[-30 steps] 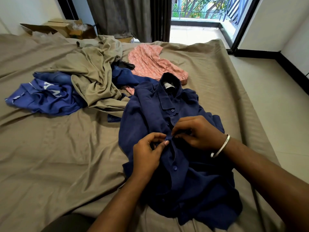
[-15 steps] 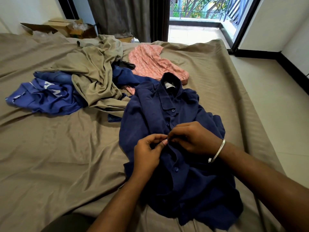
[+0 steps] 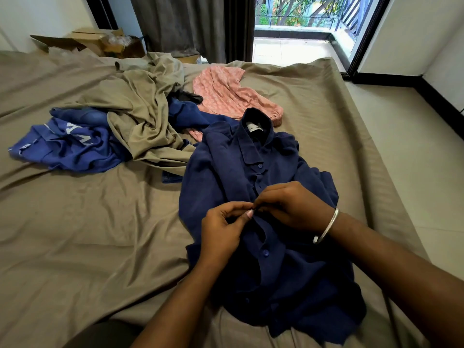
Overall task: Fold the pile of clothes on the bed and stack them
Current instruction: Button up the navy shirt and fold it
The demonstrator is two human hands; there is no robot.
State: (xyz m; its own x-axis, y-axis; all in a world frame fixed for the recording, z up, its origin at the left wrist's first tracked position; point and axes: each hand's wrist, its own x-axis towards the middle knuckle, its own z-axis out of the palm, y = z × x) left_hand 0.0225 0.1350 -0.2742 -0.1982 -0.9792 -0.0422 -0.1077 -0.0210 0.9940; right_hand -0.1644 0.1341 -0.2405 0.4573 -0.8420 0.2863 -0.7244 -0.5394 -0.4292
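A navy button-up shirt (image 3: pixel 221 172) lies face up on the bed (image 3: pixel 75 234), collar away from me. My left hand (image 3: pixel 223 229) and my right hand (image 3: pixel 296 207) meet at the shirt's front placket, each pinching the fabric edge near a button. A silver bangle sits on my right wrist. Behind the shirt lies the unfolded pile: an olive-tan garment (image 3: pixel 140 114), a blue printed garment (image 3: pixel 70 146), a pink patterned top (image 3: pixel 226 94) and a dark blue piece (image 3: pixel 185 114) between them.
The bed's right edge (image 3: pixel 381 172) drops to a pale tiled floor (image 3: pixel 414 151). Cardboard boxes (image 3: pixel 100 42) stand beyond the bed's far left corner, next to dark curtains (image 3: pixel 190 23) and an open balcony door (image 3: pixel 298 33).
Both hands have shifted slightly down the placket toward me while still pinching the shirt front. The pile has not moved.
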